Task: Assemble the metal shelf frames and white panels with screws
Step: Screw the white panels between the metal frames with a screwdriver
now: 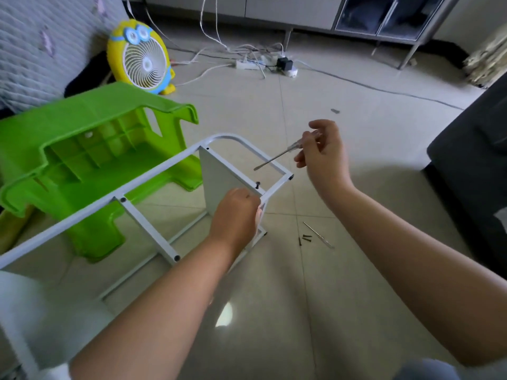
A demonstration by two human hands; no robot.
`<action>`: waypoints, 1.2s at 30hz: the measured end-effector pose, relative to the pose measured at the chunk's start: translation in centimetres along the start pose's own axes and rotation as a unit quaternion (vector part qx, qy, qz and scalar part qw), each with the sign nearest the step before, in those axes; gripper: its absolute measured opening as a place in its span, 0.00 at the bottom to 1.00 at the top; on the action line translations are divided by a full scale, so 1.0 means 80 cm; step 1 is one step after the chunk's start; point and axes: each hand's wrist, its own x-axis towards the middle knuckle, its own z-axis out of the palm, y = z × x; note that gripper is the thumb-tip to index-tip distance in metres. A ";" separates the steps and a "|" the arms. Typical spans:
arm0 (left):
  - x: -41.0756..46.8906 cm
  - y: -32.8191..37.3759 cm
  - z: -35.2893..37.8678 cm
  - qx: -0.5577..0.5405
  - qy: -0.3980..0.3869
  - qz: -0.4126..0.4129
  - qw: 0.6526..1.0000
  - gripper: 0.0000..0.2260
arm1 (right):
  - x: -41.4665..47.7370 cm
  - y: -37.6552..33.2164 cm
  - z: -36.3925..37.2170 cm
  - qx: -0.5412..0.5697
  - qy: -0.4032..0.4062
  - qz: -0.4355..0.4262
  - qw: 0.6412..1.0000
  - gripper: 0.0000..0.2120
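Note:
A white metal shelf frame [153, 165] stands on the tiled floor with a white panel [219, 182] upright inside its rounded end. A black screw [257, 184] sticks up from the frame's near rail beside the panel. My left hand [236, 212] grips that rail just below the screw. My right hand [323, 152] holds a screwdriver [277, 157] by its clear handle, the tip pointing down-left above the frame, apart from the screw. A few loose black screws [305, 238] and a thin metal rod [318, 234] lie on the floor to the right.
An overturned green plastic stool [90, 165] lies against the frame's far side. A yellow cartoon fan [142, 57] stands behind it. Cables and a power strip [249, 64] cross the floor farther back. A dark sofa [472, 171] is at the right, a cabinet [384, 17] at the back.

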 end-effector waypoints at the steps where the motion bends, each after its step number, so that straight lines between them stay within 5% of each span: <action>1: 0.001 -0.001 0.001 -0.006 0.007 0.003 1.000 0.09 | 0.002 0.000 0.005 0.004 0.000 0.002 1.000 0.11; 10: 0.002 0.017 -0.002 -0.019 -0.054 -0.105 0.993 0.10 | 0.006 0.033 -0.016 0.132 -0.001 0.008 0.991 0.04; 20: -0.024 0.029 0.011 0.075 0.022 0.037 0.996 0.19 | 0.006 0.039 -0.038 0.157 -0.057 -0.071 0.983 0.07; 36: -0.030 0.025 0.018 0.091 0.141 0.049 0.985 0.18 | -0.008 0.046 -0.039 0.081 -0.130 -0.188 0.970 0.13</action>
